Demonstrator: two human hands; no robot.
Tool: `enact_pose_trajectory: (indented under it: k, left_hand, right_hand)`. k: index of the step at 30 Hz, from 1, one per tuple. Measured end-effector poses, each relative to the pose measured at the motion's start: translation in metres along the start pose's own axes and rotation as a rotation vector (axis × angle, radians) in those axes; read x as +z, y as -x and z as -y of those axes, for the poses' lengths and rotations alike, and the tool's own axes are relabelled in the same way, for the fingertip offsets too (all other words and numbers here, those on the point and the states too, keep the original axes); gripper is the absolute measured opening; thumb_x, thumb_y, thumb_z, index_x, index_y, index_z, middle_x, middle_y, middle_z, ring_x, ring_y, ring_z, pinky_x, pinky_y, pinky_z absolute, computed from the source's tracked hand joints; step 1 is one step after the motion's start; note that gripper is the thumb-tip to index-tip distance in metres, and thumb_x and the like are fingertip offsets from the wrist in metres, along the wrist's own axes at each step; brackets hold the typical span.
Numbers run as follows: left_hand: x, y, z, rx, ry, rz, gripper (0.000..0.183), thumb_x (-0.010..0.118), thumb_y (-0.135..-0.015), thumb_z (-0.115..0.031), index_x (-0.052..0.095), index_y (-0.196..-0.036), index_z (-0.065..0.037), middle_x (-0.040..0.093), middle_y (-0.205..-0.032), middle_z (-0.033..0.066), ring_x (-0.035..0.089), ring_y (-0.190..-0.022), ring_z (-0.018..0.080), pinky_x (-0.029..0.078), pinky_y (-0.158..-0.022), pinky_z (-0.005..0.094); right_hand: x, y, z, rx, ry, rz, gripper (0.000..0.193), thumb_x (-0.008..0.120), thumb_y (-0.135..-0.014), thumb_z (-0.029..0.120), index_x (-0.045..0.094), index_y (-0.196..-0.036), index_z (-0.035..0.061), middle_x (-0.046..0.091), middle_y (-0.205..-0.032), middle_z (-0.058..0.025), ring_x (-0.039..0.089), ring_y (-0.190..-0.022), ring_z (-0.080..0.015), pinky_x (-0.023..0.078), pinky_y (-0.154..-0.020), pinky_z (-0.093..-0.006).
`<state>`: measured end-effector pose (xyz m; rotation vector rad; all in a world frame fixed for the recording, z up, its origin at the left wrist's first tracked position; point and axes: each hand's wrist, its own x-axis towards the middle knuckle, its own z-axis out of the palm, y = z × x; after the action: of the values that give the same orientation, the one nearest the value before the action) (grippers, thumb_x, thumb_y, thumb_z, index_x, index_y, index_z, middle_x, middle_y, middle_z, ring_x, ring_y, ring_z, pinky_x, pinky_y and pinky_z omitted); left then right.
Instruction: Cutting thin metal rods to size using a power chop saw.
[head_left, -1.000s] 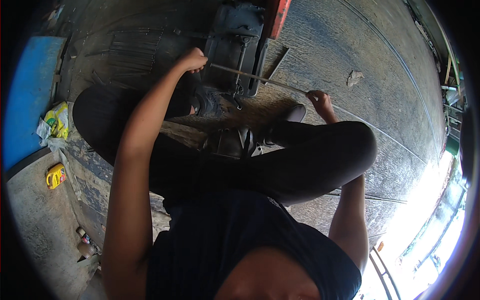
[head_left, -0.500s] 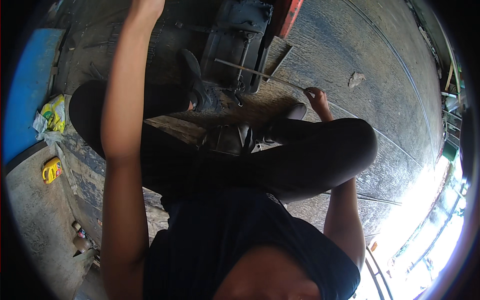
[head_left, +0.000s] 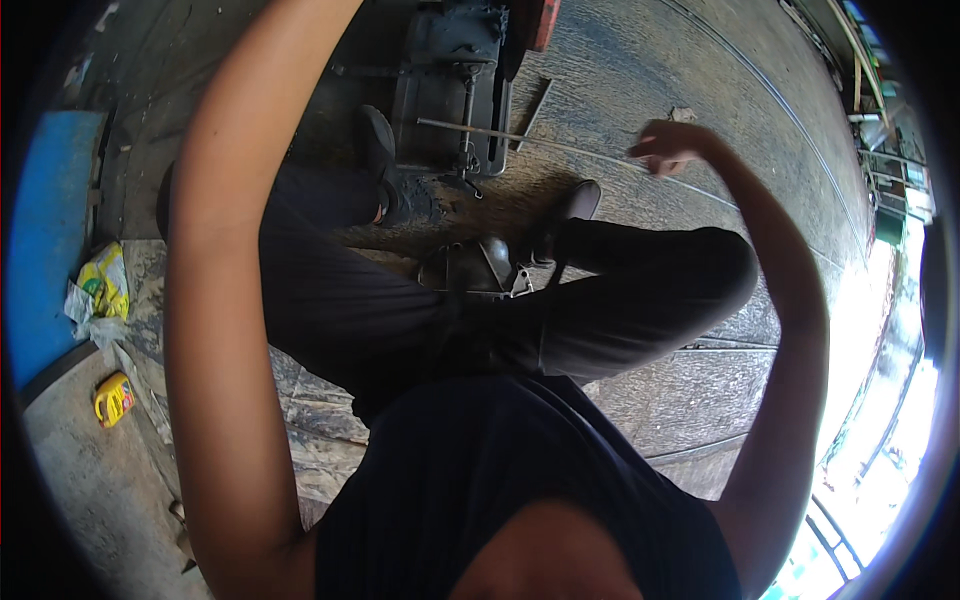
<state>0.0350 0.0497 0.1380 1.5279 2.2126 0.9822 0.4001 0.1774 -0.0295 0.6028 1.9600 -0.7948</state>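
My right hand (head_left: 668, 148) is over a long thin metal rod (head_left: 560, 143), its fingers loosely bent and apart, slightly blurred. It seems not to grip the rod, though the fingers hide part of it. The rod's left end crosses a screw clamp (head_left: 468, 110) on a dark metal machine (head_left: 425, 150) with a flat base. From there it slants down to the right, past my hand. My left forearm (head_left: 245, 130) reaches beyond the upper edge, so my left hand is out of sight.
A short metal bar (head_left: 534, 115) lies beside the machine, below a red part (head_left: 545, 25). My shoes (head_left: 578, 200) and bent legs are close by. At the left are a blue panel (head_left: 55, 240), a yellow bag (head_left: 105, 280) and a yellow jug (head_left: 114, 400). A crumpled scrap (head_left: 683, 114) lies behind my right hand.
My right hand has loosened from the rod and moved up and right, its forearm now outside my knee. My left arm has swung further up and right. The view has shifted slightly.
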Motion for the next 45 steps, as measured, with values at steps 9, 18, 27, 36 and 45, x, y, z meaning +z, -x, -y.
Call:
enact_pose_trajectory:
  k: [9,18,27,36,45]
  left_hand:
    - [0.002,-0.001,0.001,-0.115,0.102,0.059,0.072,0.045,-0.098,-0.034,0.019,-0.151,0.007,0.021,-0.158,0.027,0.023,-0.147,0.0356,0.026,-0.117,0.0417]
    - [0.004,-0.003,0.002,-0.06,0.07,-0.016,0.051,0.044,-0.093,-0.028,0.045,-0.13,0.008,0.052,-0.131,0.0315,0.052,-0.125,0.0398,0.041,-0.101,0.0438]
    - [0.002,0.0,-0.001,-0.05,0.039,-0.021,0.052,0.045,-0.092,-0.028,0.047,-0.129,0.009,0.055,-0.128,0.0327,0.055,-0.122,0.0407,0.044,-0.099,0.0436]
    - [0.001,0.003,-0.011,-0.13,0.036,-0.044,0.052,0.045,-0.092,-0.027,0.048,-0.128,0.01,0.059,-0.121,0.032,0.06,-0.113,0.04,0.047,-0.094,0.0434]
    - [0.002,0.009,-0.01,-0.054,0.066,-0.054,0.047,0.044,-0.092,-0.026,0.051,-0.12,0.011,0.062,-0.11,0.0312,0.064,-0.102,0.0382,0.049,-0.086,0.0435]
  right_hand:
    - [0.202,-0.22,0.164,-0.233,0.008,-0.393,0.035,0.065,-0.088,0.033,0.07,-0.107,0.0037,0.07,-0.104,-0.0198,0.072,-0.092,-0.0285,0.058,-0.076,-0.0429]
    - [0.239,-0.216,0.255,-0.416,-1.1,-0.505,0.026,0.06,-0.08,0.015,0.074,-0.096,0.0009,0.073,-0.092,-0.0172,0.071,-0.082,-0.0246,0.056,-0.08,-0.0385]
    - [0.247,-0.254,0.208,0.357,-1.654,-0.317,0.039,0.055,-0.086,0.032,0.07,-0.096,-0.0026,0.069,-0.09,-0.0171,0.069,-0.082,-0.0322,0.055,-0.071,-0.0439]
    - [0.229,-0.263,0.19,0.27,-2.528,-0.691,0.035,0.052,-0.089,0.023,0.061,-0.113,-0.001,0.062,-0.087,-0.0144,0.062,-0.07,-0.0265,0.052,-0.061,-0.0415]
    - [0.231,-0.265,0.201,0.313,-2.199,-0.519,0.032,0.05,-0.093,0.025,0.06,-0.111,0.0007,0.06,-0.103,-0.0145,0.064,-0.083,-0.0301,0.056,-0.068,-0.0429]
